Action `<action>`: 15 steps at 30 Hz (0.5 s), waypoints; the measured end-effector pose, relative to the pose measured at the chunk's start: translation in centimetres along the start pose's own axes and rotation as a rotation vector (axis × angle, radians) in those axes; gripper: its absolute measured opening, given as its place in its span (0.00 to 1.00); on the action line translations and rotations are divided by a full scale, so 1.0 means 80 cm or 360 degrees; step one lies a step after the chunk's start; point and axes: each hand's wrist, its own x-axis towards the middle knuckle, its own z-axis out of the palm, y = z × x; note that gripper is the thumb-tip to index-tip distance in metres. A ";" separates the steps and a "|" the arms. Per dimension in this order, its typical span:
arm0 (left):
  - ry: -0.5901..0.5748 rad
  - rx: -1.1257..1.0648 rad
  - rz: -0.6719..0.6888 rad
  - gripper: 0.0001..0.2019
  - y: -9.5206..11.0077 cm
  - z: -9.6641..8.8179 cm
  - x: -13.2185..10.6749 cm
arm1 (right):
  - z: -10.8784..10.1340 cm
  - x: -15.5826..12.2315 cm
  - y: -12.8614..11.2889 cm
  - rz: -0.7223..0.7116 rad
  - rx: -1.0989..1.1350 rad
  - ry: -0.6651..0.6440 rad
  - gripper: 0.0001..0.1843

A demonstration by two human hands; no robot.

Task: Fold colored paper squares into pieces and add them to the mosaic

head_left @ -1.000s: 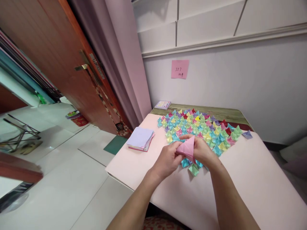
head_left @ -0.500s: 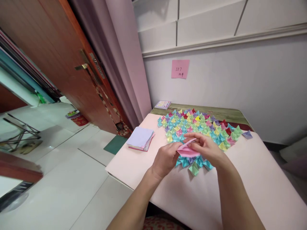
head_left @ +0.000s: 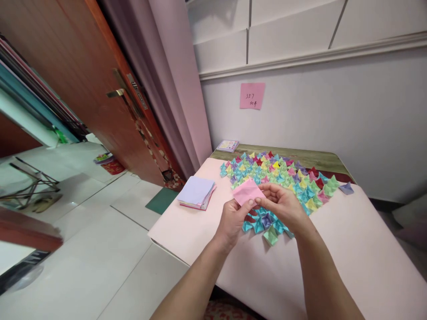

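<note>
A pink sheet of paper (head_left: 247,191) is held up between both hands, its face toward me. My left hand (head_left: 233,220) pinches its lower edge with the thumb in front and the fingers behind. From the right, my right hand (head_left: 282,205) grips the lower right corner between thumb and fingers. Below and behind the hands, many small folded paper pieces (head_left: 305,193) in blue, green, yellow, pink, red and purple cover the table's middle. To the left lies a stack of square paper (head_left: 196,191) with a lilac sheet on top.
The pale pink tabletop (head_left: 347,249) has a green strip at its far end, where a small stack of printed cards (head_left: 227,145) lies. A pink note (head_left: 252,95) is stuck on the wall. A wooden door (head_left: 90,89) and a mauve curtain (head_left: 173,80) stand left.
The pink paper, folded over between my fingers before, now shows a flatter face and has moved up and left. Both thumbs have come close together at its lower edge.
</note>
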 end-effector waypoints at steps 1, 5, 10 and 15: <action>0.0042 -0.0013 0.0011 0.19 0.001 -0.001 0.000 | -0.001 0.000 0.000 -0.0014 -0.0024 -0.0005 0.25; 0.0115 -0.0157 -0.0004 0.21 0.005 -0.001 0.000 | -0.006 -0.003 -0.005 -0.0096 -0.0163 -0.0019 0.27; 0.0098 -0.0243 0.0032 0.17 0.004 0.005 -0.003 | -0.002 -0.007 -0.017 -0.0514 -0.0648 0.0215 0.24; 0.0046 -0.0246 0.0035 0.16 0.002 0.010 -0.007 | 0.006 -0.010 -0.025 -0.0780 -0.0825 0.0306 0.15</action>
